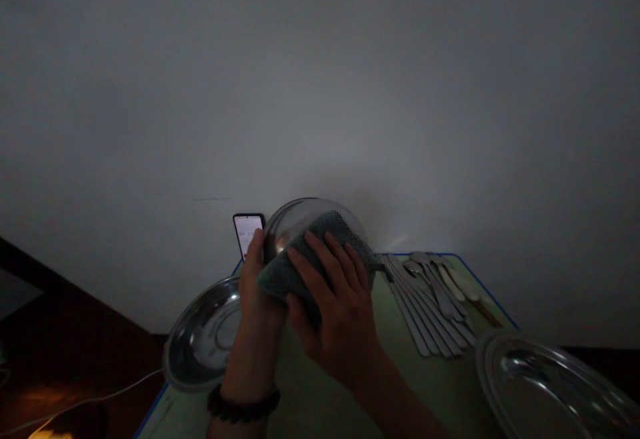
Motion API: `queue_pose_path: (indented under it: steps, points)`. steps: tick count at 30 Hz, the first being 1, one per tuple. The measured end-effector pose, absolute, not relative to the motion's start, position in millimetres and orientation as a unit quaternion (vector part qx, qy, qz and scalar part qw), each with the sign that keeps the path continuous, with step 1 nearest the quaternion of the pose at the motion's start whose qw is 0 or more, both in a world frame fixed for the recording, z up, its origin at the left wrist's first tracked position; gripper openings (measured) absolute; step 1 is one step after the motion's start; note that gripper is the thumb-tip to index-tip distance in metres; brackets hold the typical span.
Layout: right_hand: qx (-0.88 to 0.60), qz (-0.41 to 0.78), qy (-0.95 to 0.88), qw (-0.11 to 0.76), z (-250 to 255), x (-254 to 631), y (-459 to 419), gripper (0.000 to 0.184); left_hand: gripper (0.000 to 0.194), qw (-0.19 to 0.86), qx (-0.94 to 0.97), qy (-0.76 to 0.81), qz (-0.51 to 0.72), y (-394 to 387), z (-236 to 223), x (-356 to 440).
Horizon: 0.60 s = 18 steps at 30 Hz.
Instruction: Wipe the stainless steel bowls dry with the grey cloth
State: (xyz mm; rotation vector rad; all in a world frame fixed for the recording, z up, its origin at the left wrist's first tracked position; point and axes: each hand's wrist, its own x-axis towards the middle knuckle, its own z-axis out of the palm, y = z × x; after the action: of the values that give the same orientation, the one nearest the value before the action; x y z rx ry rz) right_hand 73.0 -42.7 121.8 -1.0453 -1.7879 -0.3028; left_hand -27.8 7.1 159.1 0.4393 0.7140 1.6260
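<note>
A round metal bowl or plate (295,222) is held up off the table, tilted, with its smooth side facing me. My left hand (257,286) grips its left edge, thumb along the rim. A dark grey-green cloth (285,272) lies against the metal. My right hand (335,292) presses the cloth onto it, fingers laid over the fabric. The cloth and my hands hide the lower part of the metal dish. A beaded bracelet (243,407) circles my left wrist.
A metal basin (175,359) stands at the table's left edge, and oval metal trays (493,366) at the right. Several knives and spoons (425,306) lie fanned near the back. A phone (245,229) leans on the wall (320,92). A white cable (100,399) runs at the left.
</note>
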Motion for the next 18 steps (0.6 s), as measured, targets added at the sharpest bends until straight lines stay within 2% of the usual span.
queue_pose_path:
  steps: [4, 8, 13, 18]
  points:
    - [-0.439, -0.134, -0.732, 0.503, 118.4, 72.4, -42.9, 0.05, 0.026, 0.591, 0.174, 0.313, 0.723, 13.1, 163.1, -34.2]
    - [-0.453, -0.122, -0.686, 0.556, 117.1, 78.3, -40.8, 0.054, 0.023, 0.602, 0.167, 0.299, 0.721, 19.7, 156.9, -35.0]
    - [-0.468, 0.019, -0.628, 0.622, 125.2, 90.7, -39.5, 0.062, 0.022, 0.592, 0.207, 0.247, 0.739, 27.2, 146.1, -44.8]
    - [-0.484, 0.12, -0.595, 0.631, 129.5, 108.2, -35.6, 0.054, 0.021, 0.612, 0.231, 0.285, 0.7, 25.5, 139.2, -54.4]
